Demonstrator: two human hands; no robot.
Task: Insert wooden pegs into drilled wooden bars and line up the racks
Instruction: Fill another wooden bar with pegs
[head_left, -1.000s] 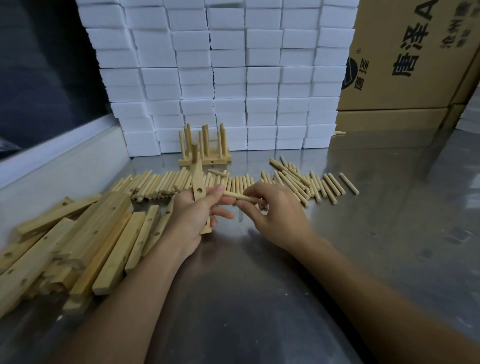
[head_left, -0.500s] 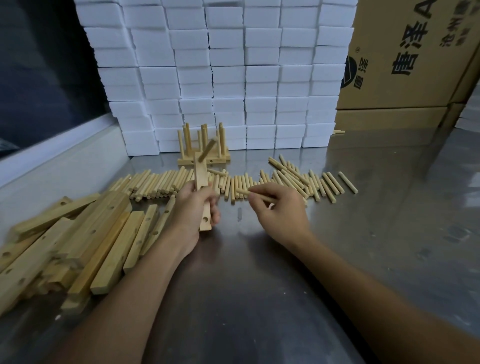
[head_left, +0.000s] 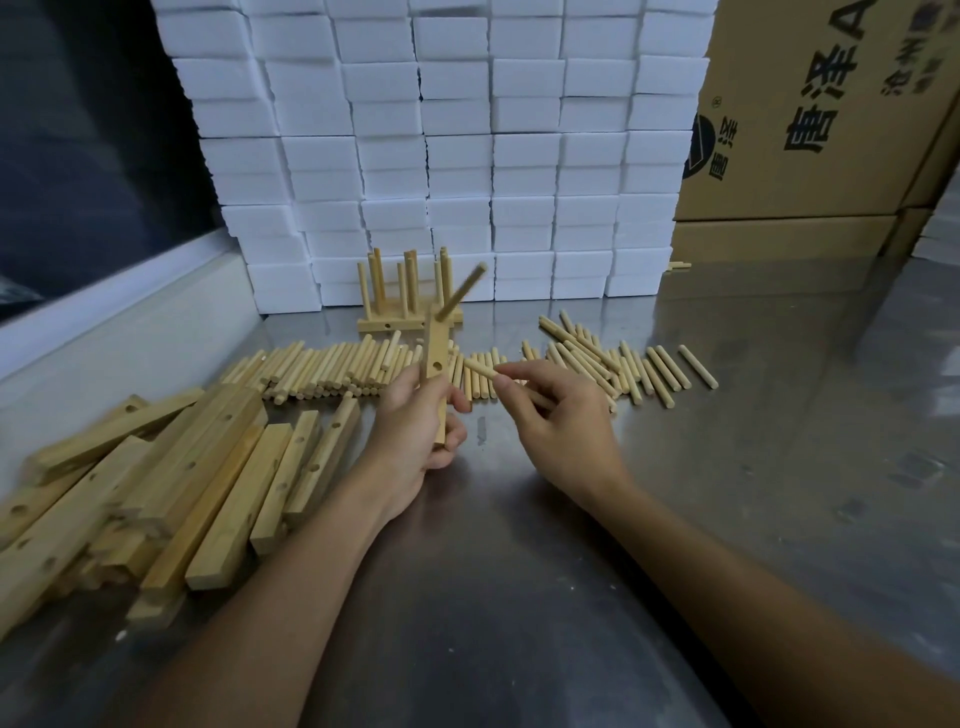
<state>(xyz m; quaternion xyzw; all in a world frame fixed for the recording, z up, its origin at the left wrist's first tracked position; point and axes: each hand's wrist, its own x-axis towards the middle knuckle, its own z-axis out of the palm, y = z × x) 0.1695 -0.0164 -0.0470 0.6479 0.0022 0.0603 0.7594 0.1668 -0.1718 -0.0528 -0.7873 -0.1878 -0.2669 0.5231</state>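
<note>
My left hand (head_left: 415, 431) grips a drilled wooden bar (head_left: 436, 358) held nearly upright. One peg (head_left: 462, 292) sticks out of its top hole, slanting up to the right. An empty hole shows just above my thumb. My right hand (head_left: 561, 421) pinches a loose peg (head_left: 480, 369) with its tip a little right of that empty hole. Behind them a finished rack (head_left: 410, 325) with several upright pegs stands on the steel table (head_left: 753, 467). Loose pegs (head_left: 332, 366) lie in a row across the table.
A heap of drilled bars (head_left: 171, 483) lies at the left. More loose pegs (head_left: 623, 358) spread to the right. Stacked white foam blocks (head_left: 467, 156) form a wall behind the rack. Cardboard boxes (head_left: 810, 130) stand at the back right.
My left hand has raised the bar more upright, with one peg now sticking out of its top hole. My right hand has brought another peg up toward the lower hole.
</note>
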